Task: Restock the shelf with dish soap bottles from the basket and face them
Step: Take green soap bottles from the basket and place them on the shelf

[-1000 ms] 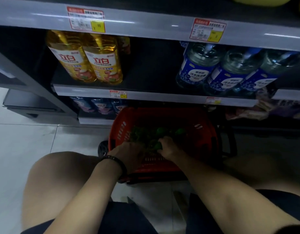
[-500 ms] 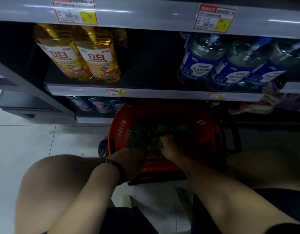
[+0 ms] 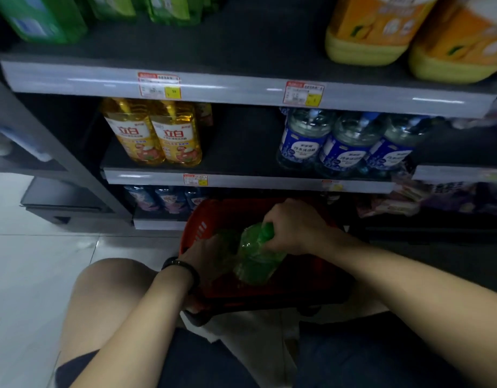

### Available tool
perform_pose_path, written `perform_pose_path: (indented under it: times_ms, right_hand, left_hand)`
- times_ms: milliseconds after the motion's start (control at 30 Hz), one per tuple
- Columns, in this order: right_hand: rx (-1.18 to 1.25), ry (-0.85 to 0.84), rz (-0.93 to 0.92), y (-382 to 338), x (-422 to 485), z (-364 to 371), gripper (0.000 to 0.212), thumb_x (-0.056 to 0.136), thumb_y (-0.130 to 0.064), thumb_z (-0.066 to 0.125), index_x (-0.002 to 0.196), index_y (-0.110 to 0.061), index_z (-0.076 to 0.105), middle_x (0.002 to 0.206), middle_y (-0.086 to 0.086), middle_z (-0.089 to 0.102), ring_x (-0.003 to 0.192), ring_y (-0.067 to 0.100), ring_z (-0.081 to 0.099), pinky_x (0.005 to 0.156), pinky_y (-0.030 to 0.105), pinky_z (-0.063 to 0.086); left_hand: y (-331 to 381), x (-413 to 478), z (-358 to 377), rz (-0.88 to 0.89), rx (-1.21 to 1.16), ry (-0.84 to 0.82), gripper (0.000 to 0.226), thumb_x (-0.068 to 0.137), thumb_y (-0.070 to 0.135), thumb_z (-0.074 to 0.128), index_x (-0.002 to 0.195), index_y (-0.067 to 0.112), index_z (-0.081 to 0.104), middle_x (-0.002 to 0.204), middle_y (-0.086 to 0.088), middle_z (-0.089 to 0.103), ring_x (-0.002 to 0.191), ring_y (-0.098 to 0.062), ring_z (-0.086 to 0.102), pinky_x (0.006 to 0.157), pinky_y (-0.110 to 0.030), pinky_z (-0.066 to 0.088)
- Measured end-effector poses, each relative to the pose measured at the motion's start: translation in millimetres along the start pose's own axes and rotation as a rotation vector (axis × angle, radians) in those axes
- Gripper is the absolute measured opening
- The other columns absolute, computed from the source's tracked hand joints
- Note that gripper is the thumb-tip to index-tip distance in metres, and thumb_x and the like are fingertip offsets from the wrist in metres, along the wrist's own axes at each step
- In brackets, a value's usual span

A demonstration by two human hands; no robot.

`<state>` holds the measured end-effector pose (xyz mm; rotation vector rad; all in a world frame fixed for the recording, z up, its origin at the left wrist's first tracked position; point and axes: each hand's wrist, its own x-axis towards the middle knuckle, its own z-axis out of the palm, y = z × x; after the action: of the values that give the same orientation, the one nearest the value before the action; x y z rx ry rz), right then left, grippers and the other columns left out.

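Head view:
- The right hand (image 3: 294, 228) was curled round the neck and green cap of a green bottle (image 3: 255, 257), which was tilted with its cap up, above the near part of the basket (image 3: 193, 229).
- The left hand (image 3: 211, 263) was down inside the basket by its left rim, touching the bottle's left side. Its fingers were blurred, so I cannot tell whether they were spread or gripping.
- A second green shape (image 3: 224, 240) lay in the basket just above the left hand, too blurred to name.
- A dark wristband (image 3: 183, 269) sat on the left wrist.
- The red basket stood on the floor (image 3: 31, 261), against the foot of the shelf (image 3: 241, 176).
- On that shelf, two yellow bottles (image 3: 153, 135) stood at the left end and three blue-labelled bottles (image 3: 325, 145) towards the right, with a bare stretch between them.
- On the shelf above, green packs (image 3: 45, 19) stood at the left and orange jugs (image 3: 381, 32) at the right.
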<state>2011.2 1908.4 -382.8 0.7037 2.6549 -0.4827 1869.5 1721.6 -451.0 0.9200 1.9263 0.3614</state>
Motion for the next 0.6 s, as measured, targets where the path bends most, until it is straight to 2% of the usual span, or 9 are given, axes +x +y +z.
perform_pose_path:
  times_ms: [67,133,200,267,367,433,500,567,600]
  right_hand:
    - [-0.031,0.065,-0.058,-12.2,-23.7,-34.1,0.032,0.074,-0.058,0.082,0.086,-0.029,0.080,0.077,-0.011,0.072,0.075,0.009,0.066,0.069,0.034,0.057]
    - [-0.071,0.121,-0.110,-25.2,-46.6,-67.5,0.038,0.074,-0.062,0.082,0.099,-0.034,0.083,0.090,-0.013,0.075,0.086,0.011,0.066,0.077,0.036,0.058]
    - [-0.099,0.142,-0.147,-38.2,-66.3,-100.7,0.043,0.072,-0.066,0.083,0.105,-0.038,0.082,0.096,-0.015,0.076,0.092,0.012,0.065,0.080,0.037,0.059]
    - [-0.121,0.161,-0.172,-50.5,-82.7,-131.4,0.043,0.068,-0.068,0.084,0.099,-0.038,0.082,0.085,-0.015,0.077,0.082,0.010,0.067,0.072,0.037,0.061]
    - [-0.088,0.219,-0.218,-63.9,-98.2,-169.2,0.041,0.065,-0.067,0.084,0.084,-0.031,0.080,0.068,-0.007,0.075,0.064,0.012,0.068,0.061,0.041,0.060]
    - [-0.030,0.254,-0.238,-69.8,-103.7,-193.3,0.041,0.065,-0.065,0.085,0.081,-0.028,0.079,0.069,-0.004,0.075,0.064,0.014,0.069,0.061,0.043,0.060]
    - [0.067,0.249,-0.258,-71.7,-106.2,-214.7,0.036,0.069,-0.057,0.090,0.083,-0.026,0.080,0.073,-0.004,0.077,0.066,0.014,0.071,0.063,0.042,0.057]
    - [0.256,0.283,-0.290,-69.2,-102.9,-226.5,0.036,0.069,-0.051,0.094,0.093,-0.028,0.080,0.085,-0.008,0.080,0.075,0.008,0.075,0.071,0.037,0.062]
    - [0.401,0.325,-0.316,-66.9,-99.5,-227.4,0.045,0.065,-0.050,0.097,0.101,-0.030,0.080,0.093,-0.009,0.081,0.082,0.006,0.077,0.081,0.038,0.064]
  left_hand:
    - [10.3,-15.7,-0.1,0.094,-0.127,0.062,0.071,0.086,0.044,0.077,0.148,0.026,0.048,0.141,0.008,0.057,0.132,-0.016,0.054,0.110,-0.040,0.048]
    - [19.6,-30.4,-1.3,0.215,-0.153,0.086,0.075,0.084,0.032,0.083,0.148,0.033,0.044,0.140,0.016,0.056,0.130,-0.009,0.055,0.109,-0.037,0.049]
    - [34.8,-46.6,-11.0,0.316,-0.277,0.117,0.080,0.078,0.026,0.089,0.146,0.034,0.047,0.138,0.013,0.064,0.128,-0.007,0.062,0.109,-0.040,0.054]
    - [50.8,-59.8,-23.3,0.436,-0.392,0.161,0.077,0.077,0.010,0.092,0.143,0.025,0.054,0.133,0.007,0.071,0.126,-0.008,0.066,0.106,-0.036,0.056]
    - [71.4,-86.0,-37.9,0.532,-0.550,0.268,0.069,0.077,-0.005,0.086,0.135,0.023,0.061,0.126,0.010,0.076,0.119,-0.010,0.071,0.096,-0.026,0.058]
    - [83.2,-103.8,-45.2,0.567,-0.626,0.362,0.063,0.076,-0.002,0.090,0.129,0.021,0.064,0.121,0.010,0.078,0.114,-0.010,0.073,0.090,-0.023,0.059]
    - [89.7,-111.8,-53.9,0.602,-0.672,0.435,0.063,0.073,0.011,0.093,0.130,0.019,0.066,0.123,0.006,0.078,0.116,-0.013,0.073,0.091,-0.024,0.060]
    - [94.7,-122.1,-68.3,0.617,-0.714,0.491,0.064,0.074,0.018,0.094,0.132,0.019,0.066,0.125,0.004,0.077,0.118,-0.015,0.073,0.094,-0.029,0.061]
    - [96.1,-125.9,-76.5,0.636,-0.732,0.508,0.064,0.074,0.021,0.093,0.132,0.019,0.065,0.125,0.003,0.077,0.117,-0.017,0.073,0.094,-0.031,0.061]
